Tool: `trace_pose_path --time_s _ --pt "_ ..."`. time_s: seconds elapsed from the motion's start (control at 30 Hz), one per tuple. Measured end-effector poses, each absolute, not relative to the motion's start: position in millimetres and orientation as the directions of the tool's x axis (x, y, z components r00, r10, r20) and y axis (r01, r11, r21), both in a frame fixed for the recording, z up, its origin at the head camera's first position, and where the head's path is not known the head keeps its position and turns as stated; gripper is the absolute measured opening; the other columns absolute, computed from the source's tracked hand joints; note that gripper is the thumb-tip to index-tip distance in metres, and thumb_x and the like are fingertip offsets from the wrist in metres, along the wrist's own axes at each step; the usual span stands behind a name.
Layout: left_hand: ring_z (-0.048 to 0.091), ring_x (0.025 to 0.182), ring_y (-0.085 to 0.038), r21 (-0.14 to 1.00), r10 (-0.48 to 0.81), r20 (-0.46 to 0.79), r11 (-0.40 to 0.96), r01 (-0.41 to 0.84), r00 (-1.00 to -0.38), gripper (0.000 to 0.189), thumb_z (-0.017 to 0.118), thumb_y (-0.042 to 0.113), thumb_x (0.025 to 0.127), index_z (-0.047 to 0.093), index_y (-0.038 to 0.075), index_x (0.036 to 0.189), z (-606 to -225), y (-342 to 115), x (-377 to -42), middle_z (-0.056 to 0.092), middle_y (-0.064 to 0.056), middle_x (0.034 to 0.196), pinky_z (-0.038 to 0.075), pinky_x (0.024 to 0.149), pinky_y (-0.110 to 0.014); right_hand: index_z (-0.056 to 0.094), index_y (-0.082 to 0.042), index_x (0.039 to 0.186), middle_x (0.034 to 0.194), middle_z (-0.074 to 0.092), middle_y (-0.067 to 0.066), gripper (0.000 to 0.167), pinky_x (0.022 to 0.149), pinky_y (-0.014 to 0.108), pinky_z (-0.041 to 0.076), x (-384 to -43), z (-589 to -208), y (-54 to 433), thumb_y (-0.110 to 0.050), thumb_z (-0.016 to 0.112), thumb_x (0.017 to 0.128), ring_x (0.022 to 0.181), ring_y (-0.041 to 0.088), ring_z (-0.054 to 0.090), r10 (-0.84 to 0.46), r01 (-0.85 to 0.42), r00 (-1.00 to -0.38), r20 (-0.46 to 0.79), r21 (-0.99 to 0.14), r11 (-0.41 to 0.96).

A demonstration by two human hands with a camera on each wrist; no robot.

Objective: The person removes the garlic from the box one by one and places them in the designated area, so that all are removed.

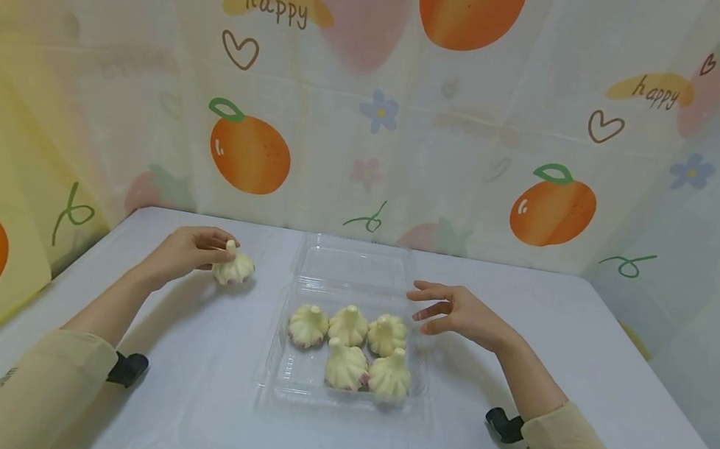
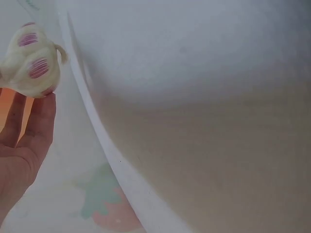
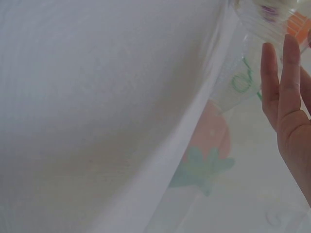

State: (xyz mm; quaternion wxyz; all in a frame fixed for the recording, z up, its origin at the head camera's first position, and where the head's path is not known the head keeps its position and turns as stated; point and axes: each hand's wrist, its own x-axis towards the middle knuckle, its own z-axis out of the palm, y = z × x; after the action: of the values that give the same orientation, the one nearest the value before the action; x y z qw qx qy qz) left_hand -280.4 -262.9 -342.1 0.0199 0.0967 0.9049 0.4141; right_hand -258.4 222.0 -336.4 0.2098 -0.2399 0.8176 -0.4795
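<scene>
My left hand point(image 1: 188, 253) grips a garlic bulb point(image 1: 235, 268) by its upper side, left of the clear plastic box point(image 1: 277, 363). In the left wrist view, the bulb point(image 2: 36, 63) shows purple streaks and a rooty end, with fingertips against it. Several more cream-white bulbs sit in the box in two rows: a back row with a middle bulb point(image 1: 348, 325), and a front row of two, one being the right front bulb point(image 1: 390, 376). The front left spot of the box is bare. My right hand point(image 1: 466, 316) hovers with relaxed fingers beside the box's right edge, holding nothing.
The box's clear lid point(image 1: 355, 262) lies folded back behind it on the white table point(image 1: 192, 413). A fruit-print curtain point(image 1: 367, 159) hangs along the table's back edge and sides. Dark wrist cameras sit at both cuffs.
</scene>
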Motion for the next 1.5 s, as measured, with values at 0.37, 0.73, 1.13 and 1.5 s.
trace_pose_path --time_s 0.37,0.73,1.13,1.5 --pt "0.064 0.115 -0.027 0.753 0.207 0.014 0.642 0.146 -0.978 0.044 0.068 0.037 0.092 0.062 0.006 0.124 -343.4 -262.2 -279.1 0.064 -0.022 0.130 0.058 0.093 -0.039 0.046 0.003 0.144 0.164 0.020 0.020 0.062 0.092 0.034 0.058 -258.3 -336.4 221.7 -0.007 0.068 0.087 0.127 0.045 0.056 -0.591 -0.193 -0.799 -0.112 -0.883 0.429" --pt "0.064 0.114 -0.027 0.755 0.225 0.010 0.638 0.155 -0.974 0.043 0.069 0.033 0.093 0.062 0.005 0.125 -346.2 -263.6 -279.7 0.065 -0.022 0.128 0.059 0.090 -0.034 0.045 0.003 0.145 0.165 0.020 0.019 0.063 0.093 0.035 0.058 -257.1 -335.5 221.4 -0.007 0.068 0.087 0.128 0.046 0.056 -0.593 -0.194 -0.797 -0.111 -0.883 0.426" --pt "0.063 0.116 -0.029 0.760 0.239 0.000 0.631 0.156 -0.971 0.044 0.069 0.035 0.092 0.062 0.005 0.124 -346.7 -263.2 -278.3 0.064 -0.023 0.129 0.059 0.091 -0.036 0.047 0.002 0.144 0.164 0.021 0.020 0.061 0.095 0.036 0.057 -258.2 -337.1 222.2 -0.008 0.067 0.088 0.126 0.044 0.057 -0.595 -0.212 -0.797 -0.102 -0.876 0.434" --pt "0.063 0.118 -0.034 0.738 0.249 0.000 0.654 0.168 -0.968 0.048 0.069 0.034 0.092 0.061 0.004 0.127 -346.3 -260.3 -278.3 0.062 -0.024 0.132 0.060 0.088 -0.036 0.046 0.003 0.144 0.164 0.020 0.020 0.061 0.093 0.035 0.058 -258.0 -338.3 222.7 -0.008 0.067 0.088 0.127 0.045 0.056 -0.601 -0.210 -0.793 -0.098 -0.882 0.421"
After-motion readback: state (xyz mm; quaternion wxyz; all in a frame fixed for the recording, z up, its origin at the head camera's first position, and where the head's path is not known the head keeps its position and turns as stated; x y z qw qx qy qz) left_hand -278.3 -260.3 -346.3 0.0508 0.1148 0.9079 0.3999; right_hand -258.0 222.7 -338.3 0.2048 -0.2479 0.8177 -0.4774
